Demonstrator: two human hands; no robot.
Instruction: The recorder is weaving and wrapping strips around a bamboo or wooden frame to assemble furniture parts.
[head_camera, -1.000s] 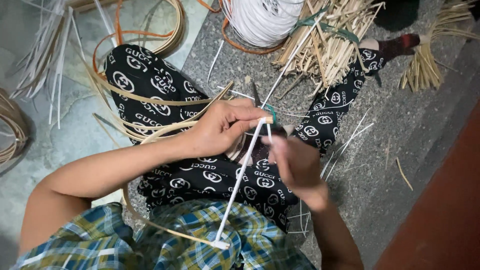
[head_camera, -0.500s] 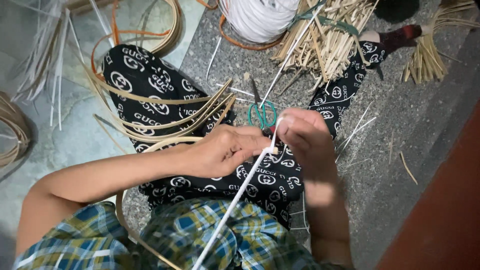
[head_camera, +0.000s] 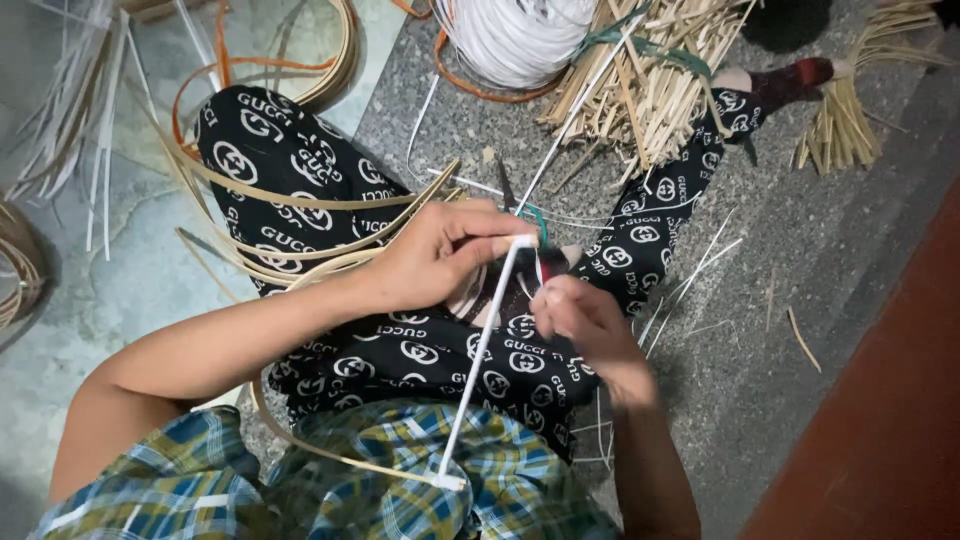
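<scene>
White strip (head_camera: 480, 350) runs pinched between left hand (head_camera: 440, 255) and right hand (head_camera: 580, 320).

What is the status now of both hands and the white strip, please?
Left hand pinches the white strip at its top bend. Right hand closed beside it, contents hidden. Tan cane strips curl under the left wrist.

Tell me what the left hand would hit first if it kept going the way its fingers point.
Probably the white strip that the left hand already pinches at its top end, then the right hand just beyond. Depth is hard to judge from above.
</scene>
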